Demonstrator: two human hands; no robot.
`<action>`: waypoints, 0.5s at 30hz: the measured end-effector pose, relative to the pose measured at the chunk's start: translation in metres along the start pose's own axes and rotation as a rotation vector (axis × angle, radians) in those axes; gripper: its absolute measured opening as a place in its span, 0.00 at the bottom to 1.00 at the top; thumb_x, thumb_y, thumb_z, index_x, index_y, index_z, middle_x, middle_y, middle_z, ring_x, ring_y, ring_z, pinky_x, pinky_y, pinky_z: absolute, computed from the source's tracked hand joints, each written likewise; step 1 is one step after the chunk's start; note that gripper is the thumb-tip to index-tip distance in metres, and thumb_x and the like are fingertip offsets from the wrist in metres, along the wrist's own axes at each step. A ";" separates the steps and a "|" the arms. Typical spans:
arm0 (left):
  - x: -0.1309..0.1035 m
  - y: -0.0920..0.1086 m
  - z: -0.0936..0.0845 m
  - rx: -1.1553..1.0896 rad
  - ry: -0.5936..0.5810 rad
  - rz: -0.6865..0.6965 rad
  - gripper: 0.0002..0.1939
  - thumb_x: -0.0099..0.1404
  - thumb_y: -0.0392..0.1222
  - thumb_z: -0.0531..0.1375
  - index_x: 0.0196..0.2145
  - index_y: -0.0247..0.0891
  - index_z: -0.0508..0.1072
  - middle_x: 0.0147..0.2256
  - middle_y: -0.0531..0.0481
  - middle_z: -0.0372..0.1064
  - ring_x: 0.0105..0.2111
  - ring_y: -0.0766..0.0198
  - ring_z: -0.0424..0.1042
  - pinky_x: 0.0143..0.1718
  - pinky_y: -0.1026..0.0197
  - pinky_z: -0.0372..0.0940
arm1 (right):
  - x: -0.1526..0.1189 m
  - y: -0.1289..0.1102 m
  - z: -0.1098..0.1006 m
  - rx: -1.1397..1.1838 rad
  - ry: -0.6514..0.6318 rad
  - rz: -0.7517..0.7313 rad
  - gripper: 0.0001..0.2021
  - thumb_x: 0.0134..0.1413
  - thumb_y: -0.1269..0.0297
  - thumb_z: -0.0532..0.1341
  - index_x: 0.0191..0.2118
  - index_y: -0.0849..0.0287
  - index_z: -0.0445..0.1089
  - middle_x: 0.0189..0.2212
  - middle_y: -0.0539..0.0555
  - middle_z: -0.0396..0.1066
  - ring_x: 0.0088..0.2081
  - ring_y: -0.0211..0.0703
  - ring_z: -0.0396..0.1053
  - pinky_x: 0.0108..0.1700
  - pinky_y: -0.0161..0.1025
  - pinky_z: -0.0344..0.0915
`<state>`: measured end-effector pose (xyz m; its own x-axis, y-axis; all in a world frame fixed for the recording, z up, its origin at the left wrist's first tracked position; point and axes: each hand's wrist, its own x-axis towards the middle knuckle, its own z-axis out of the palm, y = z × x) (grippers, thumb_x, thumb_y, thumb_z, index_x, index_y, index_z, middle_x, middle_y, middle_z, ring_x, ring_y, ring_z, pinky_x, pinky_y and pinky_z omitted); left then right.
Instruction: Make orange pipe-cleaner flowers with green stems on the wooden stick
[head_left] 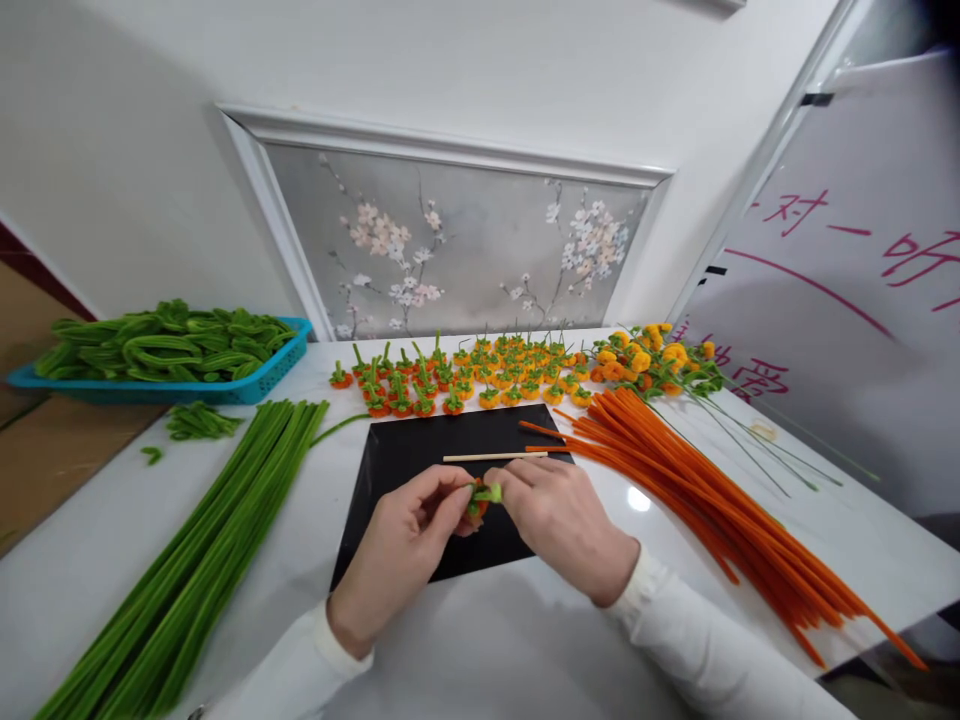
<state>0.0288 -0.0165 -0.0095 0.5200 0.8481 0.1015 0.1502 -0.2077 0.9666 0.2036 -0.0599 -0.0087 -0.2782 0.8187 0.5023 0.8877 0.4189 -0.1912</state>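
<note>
Over a black mat [397,470], both hands meet at a small orange and green pipe-cleaner pumpkin [478,500]. My left hand [416,535] pinches it from the left between thumb and fingers. My right hand [555,515] is closed at its right side, at the green stem, with the fingertips partly hidden behind the knuckles. A thin wooden stick [495,457] lies on the mat just beyond the hands. Behind the mat stand rows of finished-looking little pumpkins, orange ones [401,400] on the left and yellow ones [517,375] on the right, all with green tops.
Long green pipe cleaners [202,540] lie at left, orange ones [712,490] at right. A blue basket [274,370] of green looped pieces stands back left, with short green pieces [201,421] before it. Yellow flowers on stems [652,360] lie back right. A wall rises behind the table.
</note>
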 end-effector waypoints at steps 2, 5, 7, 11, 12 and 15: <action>0.001 0.002 0.000 -0.092 0.007 -0.043 0.11 0.65 0.46 0.55 0.38 0.38 0.71 0.31 0.51 0.70 0.30 0.64 0.71 0.35 0.62 0.70 | 0.002 0.006 -0.002 0.230 -0.002 0.136 0.05 0.60 0.69 0.55 0.39 0.57 0.68 0.30 0.51 0.73 0.30 0.39 0.70 0.33 0.34 0.61; 0.001 0.006 0.000 -0.195 0.042 -0.073 0.13 0.66 0.49 0.53 0.39 0.38 0.70 0.33 0.51 0.70 0.32 0.64 0.72 0.36 0.61 0.71 | 0.004 0.013 -0.007 0.569 -0.006 0.311 0.06 0.59 0.69 0.54 0.37 0.56 0.68 0.26 0.48 0.71 0.26 0.36 0.69 0.31 0.31 0.63; 0.001 0.007 -0.001 -0.227 0.044 -0.085 0.13 0.66 0.49 0.53 0.40 0.39 0.69 0.34 0.51 0.70 0.32 0.64 0.72 0.36 0.61 0.71 | 0.004 0.014 -0.009 0.705 -0.011 0.375 0.07 0.59 0.70 0.53 0.35 0.56 0.67 0.25 0.47 0.70 0.23 0.34 0.68 0.28 0.30 0.63; 0.002 0.006 -0.001 -0.194 0.053 -0.058 0.09 0.64 0.46 0.57 0.38 0.39 0.69 0.33 0.53 0.70 0.31 0.66 0.72 0.36 0.64 0.71 | 0.003 0.001 -0.007 0.775 -0.003 0.375 0.04 0.54 0.64 0.60 0.35 0.57 0.64 0.25 0.47 0.68 0.23 0.34 0.66 0.26 0.30 0.63; 0.003 0.005 -0.001 -0.169 0.068 -0.042 0.08 0.62 0.44 0.59 0.37 0.39 0.69 0.32 0.53 0.70 0.31 0.67 0.71 0.35 0.65 0.70 | 0.002 -0.003 -0.005 0.746 0.029 0.366 0.09 0.51 0.63 0.63 0.37 0.57 0.64 0.27 0.47 0.68 0.23 0.34 0.66 0.26 0.30 0.63; 0.003 0.004 0.002 -0.111 0.107 -0.003 0.06 0.60 0.42 0.60 0.34 0.38 0.70 0.31 0.54 0.69 0.30 0.68 0.70 0.32 0.68 0.69 | 0.001 -0.013 0.000 0.598 0.104 0.285 0.15 0.48 0.64 0.65 0.42 0.57 0.64 0.34 0.50 0.68 0.26 0.34 0.66 0.29 0.32 0.64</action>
<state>0.0325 -0.0152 -0.0054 0.4259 0.8971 0.1175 0.0550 -0.1552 0.9863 0.1917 -0.0645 -0.0057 0.0003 0.8999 0.4360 0.5565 0.3621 -0.7478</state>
